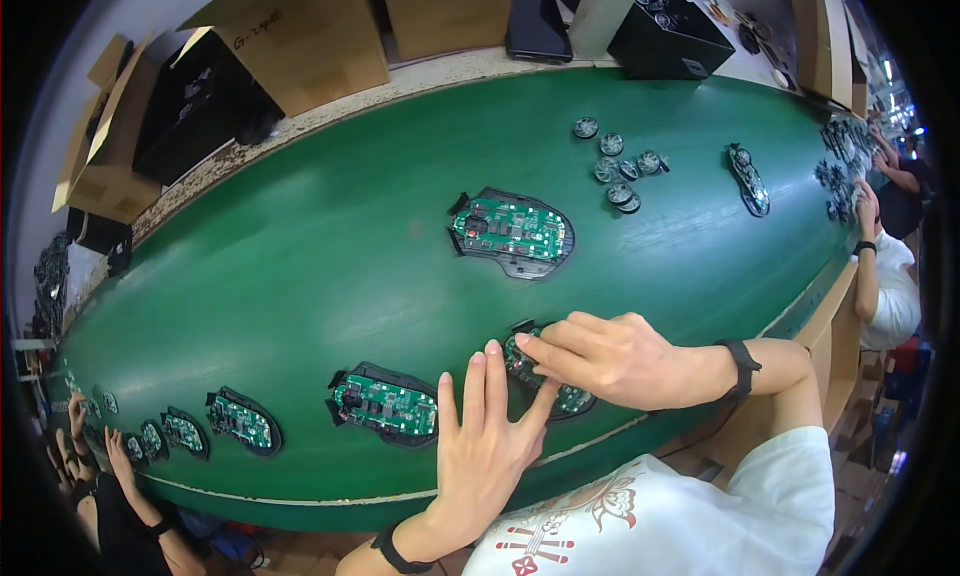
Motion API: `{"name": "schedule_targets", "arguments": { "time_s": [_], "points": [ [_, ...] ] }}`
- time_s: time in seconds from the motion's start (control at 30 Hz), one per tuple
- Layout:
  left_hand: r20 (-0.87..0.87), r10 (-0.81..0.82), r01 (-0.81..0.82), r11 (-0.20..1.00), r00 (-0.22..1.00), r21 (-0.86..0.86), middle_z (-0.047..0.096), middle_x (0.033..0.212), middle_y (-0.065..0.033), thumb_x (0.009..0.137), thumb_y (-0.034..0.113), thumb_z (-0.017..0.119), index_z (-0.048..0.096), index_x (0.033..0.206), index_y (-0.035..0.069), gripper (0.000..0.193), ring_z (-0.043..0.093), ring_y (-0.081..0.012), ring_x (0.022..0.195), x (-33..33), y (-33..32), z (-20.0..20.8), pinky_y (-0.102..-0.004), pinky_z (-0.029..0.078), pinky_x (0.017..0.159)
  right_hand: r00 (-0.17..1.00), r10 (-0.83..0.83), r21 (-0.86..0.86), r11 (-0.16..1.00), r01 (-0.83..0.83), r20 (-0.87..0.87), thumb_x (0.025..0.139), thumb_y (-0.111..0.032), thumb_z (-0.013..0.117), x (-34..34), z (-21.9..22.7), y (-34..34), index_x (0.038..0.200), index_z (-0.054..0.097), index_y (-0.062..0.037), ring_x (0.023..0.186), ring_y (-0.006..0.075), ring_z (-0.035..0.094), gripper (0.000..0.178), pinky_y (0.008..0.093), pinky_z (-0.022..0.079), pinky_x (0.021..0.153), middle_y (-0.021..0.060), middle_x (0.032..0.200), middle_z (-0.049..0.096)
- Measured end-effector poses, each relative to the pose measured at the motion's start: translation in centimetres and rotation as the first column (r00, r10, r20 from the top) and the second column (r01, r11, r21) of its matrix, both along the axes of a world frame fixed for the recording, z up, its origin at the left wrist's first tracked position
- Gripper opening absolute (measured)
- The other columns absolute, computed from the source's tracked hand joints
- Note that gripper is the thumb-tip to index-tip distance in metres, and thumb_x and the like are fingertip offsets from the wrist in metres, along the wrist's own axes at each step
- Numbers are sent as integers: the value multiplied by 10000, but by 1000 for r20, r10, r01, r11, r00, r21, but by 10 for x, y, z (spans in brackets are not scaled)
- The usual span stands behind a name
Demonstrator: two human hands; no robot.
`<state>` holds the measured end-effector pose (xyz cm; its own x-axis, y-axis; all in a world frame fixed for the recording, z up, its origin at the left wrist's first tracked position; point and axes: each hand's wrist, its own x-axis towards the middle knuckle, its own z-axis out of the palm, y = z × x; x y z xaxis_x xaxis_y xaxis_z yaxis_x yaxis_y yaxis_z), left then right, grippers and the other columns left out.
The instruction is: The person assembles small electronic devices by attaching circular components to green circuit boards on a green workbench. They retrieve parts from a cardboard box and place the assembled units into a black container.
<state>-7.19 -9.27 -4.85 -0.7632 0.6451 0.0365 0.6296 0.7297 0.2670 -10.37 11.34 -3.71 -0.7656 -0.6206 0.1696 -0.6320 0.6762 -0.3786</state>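
Observation:
Close to the belt's near edge, a black plastic housing with a green circuit board (572, 403) lies partly covered by my hands. My right hand (605, 361) is closed over it, fingertips pinched down at the board's left end; whatever is between them is hidden. My left hand (482, 441) is open, its fingers stretched out and its thumb against the housing's near side. Just left of that hand rests a similar housing with a board (385, 404). Another housing with a board (512, 232) sits farther off, mid-belt.
The green belt (330, 246) carries several round parts (607, 170) and a slim dark assembly (749, 181) at the far right. More housings (243, 421) line the near left. Cardboard boxes (300, 46) and a black bin (668, 36) stand behind. Co-workers' hands (118, 461) show at both ends.

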Motion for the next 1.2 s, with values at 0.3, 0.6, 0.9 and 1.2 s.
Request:
{"name": "schedule_targets", "arguments": {
  "time_s": [0.3, 0.6, 0.9, 1.2],
  "points": [
    [122, -42, 37, 998, 992, 46, 412, 1431, -288, 657, 233, 822, 660, 1225, 261, 592, 459, -414, 1261, -5, -2, 2, -540, 416, 1023, 985, 123, 154, 978, -141, 120, 702, -65, 670, -16, 19, -4, 1083, 619, 148, 818, 177, 593, 440, 271, 518, 489, 112, 891, 602],
    [65, -41, 38, 998, 997, 47, 439, 1416, -275, 655, 239, 830, 697, 1137, 232, 500, 494, -388, 1251, -8, -1, 2, -537, 426, 1013, 987, 131, 243, 965, -104, -98, 716, -70, 662, 3, 10, -3, 1134, 629, 141, 792, 156, 559, 469, 240, 434, 411, 97, 875, 588],
    [56, -65, 62, 997, 996, 43, 424, 1455, -236, 651, 274, 842, 693, 1145, 250, 517, 439, -369, 1319, -13, 0, 4, -560, 396, 1036, 978, 50, 295, 955, 12, -201, 729, -103, 657, 9, 5, -8, 1250, 607, 67, 741, 129, 543, 550, 203, 367, 435, 97, 1042, 607],
    [63, -109, 107, 994, 992, 33, 482, 1395, -203, 725, 280, 790, 629, 1272, 304, 571, 491, -320, 1198, -22, -1, 4, -566, 411, 1021, 994, -98, 94, 990, 101, -43, 713, -98, 689, 23, 16, 7, 1223, 635, -3, 766, 153, 559, 522, 247, 464, 476, 74, 1035, 607]
  ]
}}
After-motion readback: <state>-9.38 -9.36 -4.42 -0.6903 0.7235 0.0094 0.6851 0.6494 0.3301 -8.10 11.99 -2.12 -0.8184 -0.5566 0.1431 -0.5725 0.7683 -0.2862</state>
